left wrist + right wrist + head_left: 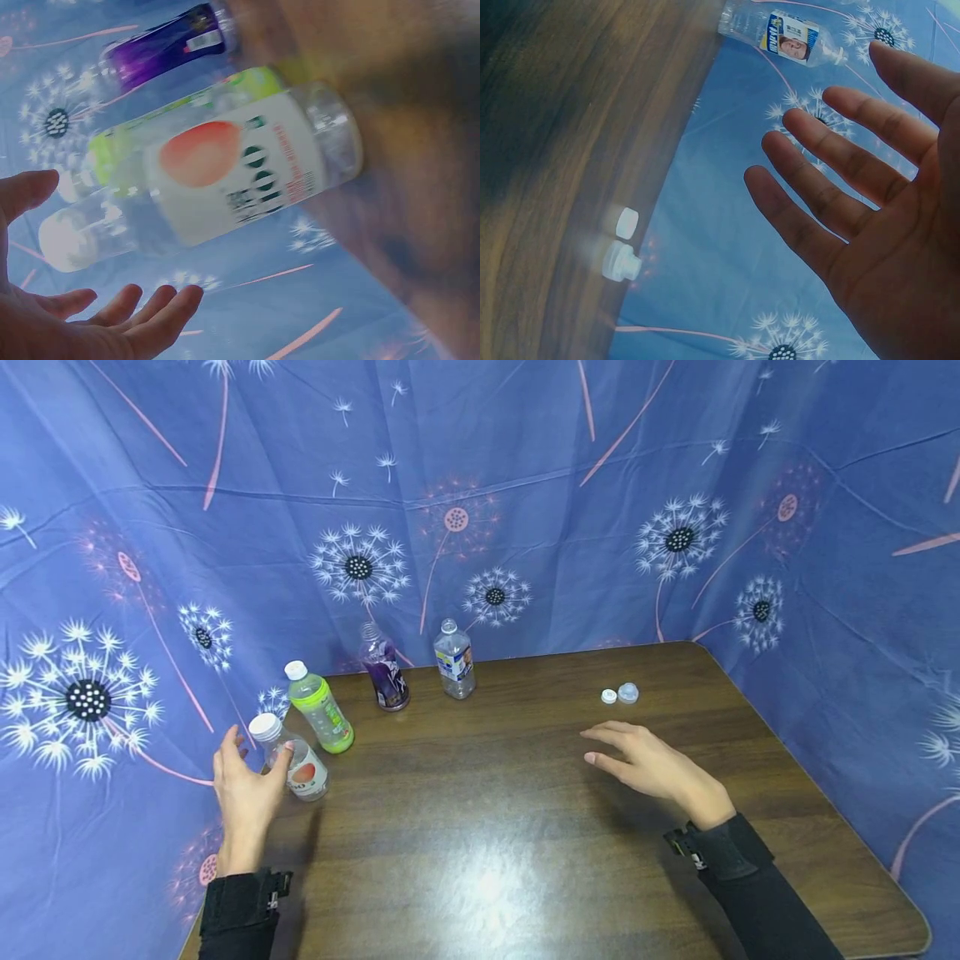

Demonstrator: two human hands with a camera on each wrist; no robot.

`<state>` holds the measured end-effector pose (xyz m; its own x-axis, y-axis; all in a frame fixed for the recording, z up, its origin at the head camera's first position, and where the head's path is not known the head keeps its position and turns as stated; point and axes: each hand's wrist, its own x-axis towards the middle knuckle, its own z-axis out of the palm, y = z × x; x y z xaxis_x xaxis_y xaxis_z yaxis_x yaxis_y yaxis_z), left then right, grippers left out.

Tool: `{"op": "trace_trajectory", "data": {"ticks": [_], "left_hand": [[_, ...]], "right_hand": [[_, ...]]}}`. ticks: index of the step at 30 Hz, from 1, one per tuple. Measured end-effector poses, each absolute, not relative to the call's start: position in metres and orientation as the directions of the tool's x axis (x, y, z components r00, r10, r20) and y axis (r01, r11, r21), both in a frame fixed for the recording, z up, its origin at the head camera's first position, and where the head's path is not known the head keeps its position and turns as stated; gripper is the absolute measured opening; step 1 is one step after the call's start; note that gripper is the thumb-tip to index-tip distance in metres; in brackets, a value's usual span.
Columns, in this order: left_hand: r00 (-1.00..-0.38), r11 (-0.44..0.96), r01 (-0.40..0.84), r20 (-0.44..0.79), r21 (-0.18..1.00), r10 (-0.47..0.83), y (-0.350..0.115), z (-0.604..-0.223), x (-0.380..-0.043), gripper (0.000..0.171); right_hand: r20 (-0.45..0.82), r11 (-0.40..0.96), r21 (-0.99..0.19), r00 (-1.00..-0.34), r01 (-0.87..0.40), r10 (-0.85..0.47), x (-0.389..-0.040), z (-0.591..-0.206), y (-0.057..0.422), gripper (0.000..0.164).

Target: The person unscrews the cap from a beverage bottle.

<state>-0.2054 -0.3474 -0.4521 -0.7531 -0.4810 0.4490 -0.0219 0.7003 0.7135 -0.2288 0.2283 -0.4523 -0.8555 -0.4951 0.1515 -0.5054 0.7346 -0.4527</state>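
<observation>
My left hand (pixel 251 789) is beside a clear bottle (pixel 306 775) with a white cap and a peach-picture label, at the table's left. In the left wrist view its thumb and fingers are spread around the cap end, with a gap to the bottle (pixel 240 165). Right behind that bottle stands a green-labelled bottle (pixel 322 710), white cap on. Over the table's right half hovers my right hand (pixel 652 764), fingers extended and holding nothing. Beyond it lie a small white cap (pixel 608 696) and a larger translucent cap (pixel 628 693).
Along the back edge stand a purple bottle (pixel 386 672) and a clear bottle (pixel 454 662) with a blue-yellow label, both without caps. A blue dandelion-print cloth (pixel 570 552) hangs behind and at the sides of the brown wooden table (pixel 510 777).
</observation>
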Motion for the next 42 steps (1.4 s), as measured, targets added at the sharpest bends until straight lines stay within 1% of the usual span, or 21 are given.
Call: {"op": "trace_trajectory", "data": {"ticks": [3, 5, 13, 16, 19, 22, 29, 31, 34, 38, 42], "left_hand": [[-0.702, 0.746, 0.023, 0.542, 0.665, -0.461, -0.345, -0.443, -0.203, 0.084], [-0.682, 0.773, 0.045, 0.585, 0.633, -0.439, -0.342, -0.437, -0.202, 0.082], [-0.635, 0.821, 0.188, 0.704, 0.539, -0.317, -0.321, -0.417, -0.206, 0.070], [-0.633, 0.825, 0.229, 0.722, 0.517, -0.278, -0.312, -0.414, -0.214, 0.067], [-0.647, 0.826, 0.250, 0.722, 0.504, -0.244, -0.302, -0.411, -0.224, 0.065], [-0.675, 0.824, 0.268, 0.708, 0.500, -0.209, -0.290, -0.409, -0.235, 0.064], [-0.779, 0.804, 0.267, 0.610, 0.531, -0.145, -0.264, -0.413, -0.263, 0.067], [-0.798, 0.809, 0.260, 0.589, 0.528, -0.127, -0.259, -0.417, -0.272, 0.068], [-0.814, 0.828, 0.258, 0.573, 0.498, -0.090, -0.255, -0.424, -0.289, 0.071], [-0.818, 0.850, 0.263, 0.573, 0.456, -0.054, -0.250, -0.430, -0.311, 0.075], [-0.839, 0.856, 0.228, 0.540, 0.464, -0.068, -0.248, -0.432, -0.327, 0.078]], "right_hand": [[0.153, 0.728, -0.461, -0.854, -0.507, -0.498, -0.229, -0.454, 0.229, 0.048], [0.157, 0.728, -0.459, -0.853, -0.510, -0.498, -0.228, -0.455, 0.229, 0.048], [0.176, 0.717, -0.462, -0.846, -0.523, -0.504, -0.227, -0.459, 0.228, 0.046], [0.174, 0.720, -0.455, -0.846, -0.524, -0.505, -0.227, -0.459, 0.228, 0.047], [0.164, 0.728, -0.449, -0.848, -0.519, -0.503, -0.226, -0.460, 0.228, 0.049], [0.151, 0.733, -0.454, -0.854, -0.507, -0.498, -0.225, -0.461, 0.228, 0.049], [0.131, 0.750, -0.443, -0.863, -0.491, -0.487, -0.221, -0.466, 0.227, 0.050], [0.132, 0.758, -0.434, -0.866, -0.488, -0.482, -0.220, -0.467, 0.226, 0.050], [0.127, 0.775, -0.416, -0.874, -0.476, -0.469, -0.219, -0.469, 0.226, 0.050], [0.114, 0.796, -0.400, -0.886, -0.455, -0.449, -0.217, -0.472, 0.228, 0.051], [0.094, 0.811, -0.396, -0.897, -0.431, -0.432, -0.214, -0.476, 0.233, 0.052]]}}
